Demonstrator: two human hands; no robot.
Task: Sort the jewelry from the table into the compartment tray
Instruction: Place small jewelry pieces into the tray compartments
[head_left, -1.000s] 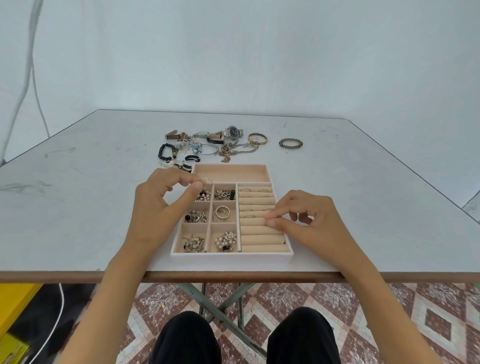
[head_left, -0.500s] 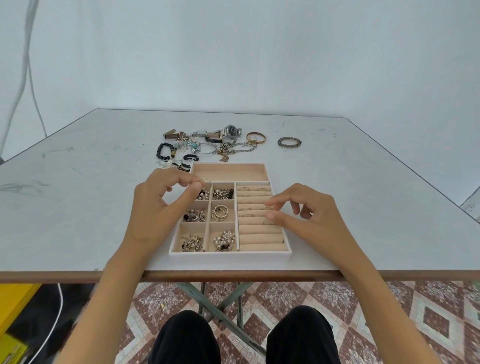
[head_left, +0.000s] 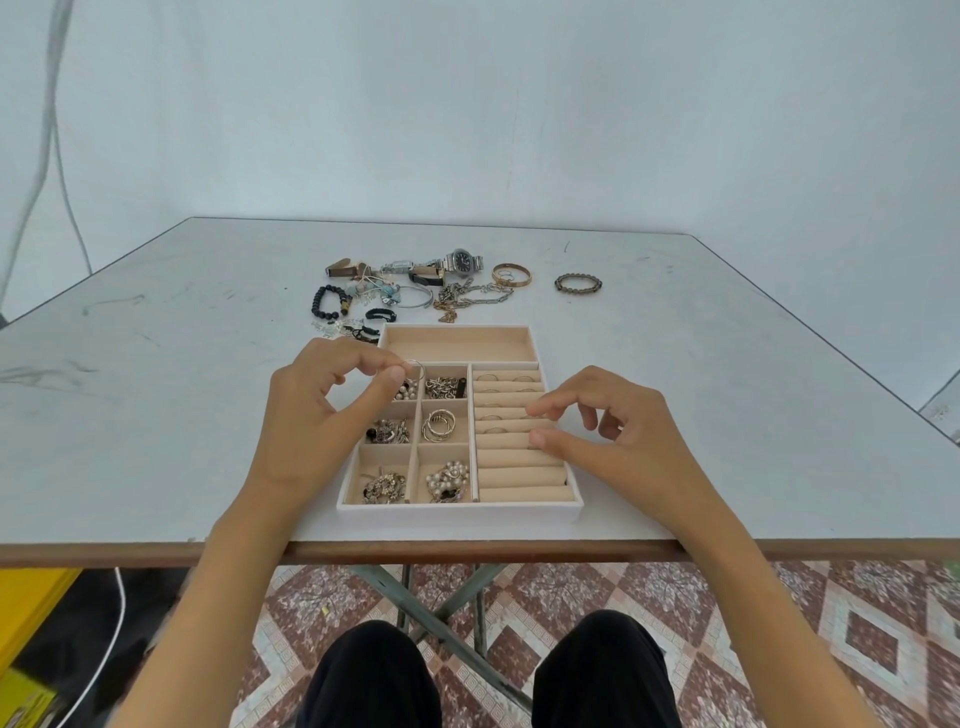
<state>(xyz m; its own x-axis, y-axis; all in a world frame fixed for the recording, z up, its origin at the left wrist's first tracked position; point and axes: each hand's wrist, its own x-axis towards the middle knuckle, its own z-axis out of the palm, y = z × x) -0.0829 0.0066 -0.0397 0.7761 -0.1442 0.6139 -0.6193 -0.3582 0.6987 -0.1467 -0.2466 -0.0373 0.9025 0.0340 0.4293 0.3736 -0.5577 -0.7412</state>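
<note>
Hovering over the tray (head_left: 460, 512) on a scuffed table (head_left: 727, 364), left hand (head_left: 311, 421) pinches a ring (head_left: 414, 370); right grip (head_left: 623, 436) seems empty.

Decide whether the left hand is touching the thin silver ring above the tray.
Touching. The head view shows the left hand pinching the ring between thumb and forefinger, with no gap, above the tray.
</note>
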